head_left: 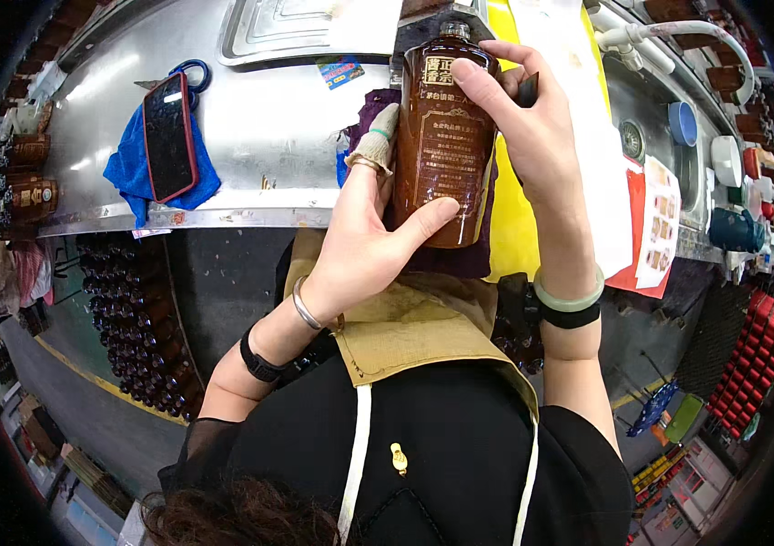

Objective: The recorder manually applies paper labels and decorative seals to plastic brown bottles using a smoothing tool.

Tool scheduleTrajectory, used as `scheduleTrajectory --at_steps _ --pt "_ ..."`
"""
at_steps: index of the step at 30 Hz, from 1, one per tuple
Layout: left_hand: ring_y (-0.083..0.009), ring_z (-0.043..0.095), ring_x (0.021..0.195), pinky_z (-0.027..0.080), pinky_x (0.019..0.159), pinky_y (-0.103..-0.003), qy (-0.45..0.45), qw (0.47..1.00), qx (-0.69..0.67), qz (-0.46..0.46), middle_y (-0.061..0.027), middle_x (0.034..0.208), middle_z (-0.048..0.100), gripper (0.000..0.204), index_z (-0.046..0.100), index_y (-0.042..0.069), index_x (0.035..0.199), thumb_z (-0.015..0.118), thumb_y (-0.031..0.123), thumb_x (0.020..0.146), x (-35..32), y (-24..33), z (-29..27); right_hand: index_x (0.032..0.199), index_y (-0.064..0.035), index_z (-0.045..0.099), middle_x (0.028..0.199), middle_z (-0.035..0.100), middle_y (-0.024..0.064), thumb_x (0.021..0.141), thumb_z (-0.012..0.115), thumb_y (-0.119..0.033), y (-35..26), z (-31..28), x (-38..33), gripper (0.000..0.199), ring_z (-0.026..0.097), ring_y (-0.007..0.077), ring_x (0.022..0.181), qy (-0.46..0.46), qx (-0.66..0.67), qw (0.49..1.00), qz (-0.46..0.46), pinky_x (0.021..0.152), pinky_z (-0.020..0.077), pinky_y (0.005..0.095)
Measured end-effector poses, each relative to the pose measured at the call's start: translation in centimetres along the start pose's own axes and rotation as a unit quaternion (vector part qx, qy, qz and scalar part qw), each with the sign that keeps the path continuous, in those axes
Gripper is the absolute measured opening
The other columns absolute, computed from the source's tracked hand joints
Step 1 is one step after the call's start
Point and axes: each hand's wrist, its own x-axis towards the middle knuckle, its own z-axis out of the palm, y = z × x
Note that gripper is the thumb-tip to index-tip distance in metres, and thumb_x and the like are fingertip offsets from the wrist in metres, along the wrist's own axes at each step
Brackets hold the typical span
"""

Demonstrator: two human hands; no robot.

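Observation:
A brown glass bottle (441,173) with pale printing and a square gold-edged label near its shoulder is held upright in the picture, neck away from me. My left hand (378,218) wraps its lower left side, thumb across the front. A knitted cover with a green band (378,141) sits on a finger of that hand. My right hand (532,123) grips the upper right side, its thumb pressed by the square label. Something dark (528,89) pokes out among the right fingers; its kind cannot be made out. Dark purple cloth (373,109) shows behind the bottle.
On the metal bench (259,136) at left, a phone (170,136) lies on a blue cloth (123,168) near blue-handled scissors (191,77). A metal tray (259,41) is at the back. Yellow sheeting (510,218) borders a sink (669,146) at right. Many dark bottles (132,318) stand below left.

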Motion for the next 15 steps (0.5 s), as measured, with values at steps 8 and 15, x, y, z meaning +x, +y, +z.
scheduleTrajectory --at_steps 8,15 --pt "-0.0267 0.036 0.150 0.033 0.123 -0.040 -0.001 1.000 0.021 -0.008 -0.0223 0.163 0.030 0.094 0.011 -0.010 0.161 0.076 0.006 0.095 0.0 0.4 0.2 0.123 0.0065 0.061 0.087 0.059 0.0042 0.075 0.092 -0.041 2.1 1.3 0.6 0.074 0.061 0.0141 0.078 0.034 0.020 0.999 -0.034 0.071 0.0539 0.0285" --pt "-0.0286 0.026 0.156 0.026 0.127 -0.041 0.011 0.997 -0.070 -0.033 -0.0245 0.167 0.024 0.089 0.011 -0.009 0.161 0.072 0.008 0.098 0.3 0.2 -0.8 0.125 0.0045 0.062 0.082 0.052 -0.0030 0.083 0.089 -0.039 2.3 0.5 0.3 0.067 0.050 0.0061 0.072 -0.004 0.123 0.992 -0.011 0.061 0.0444 0.0227"
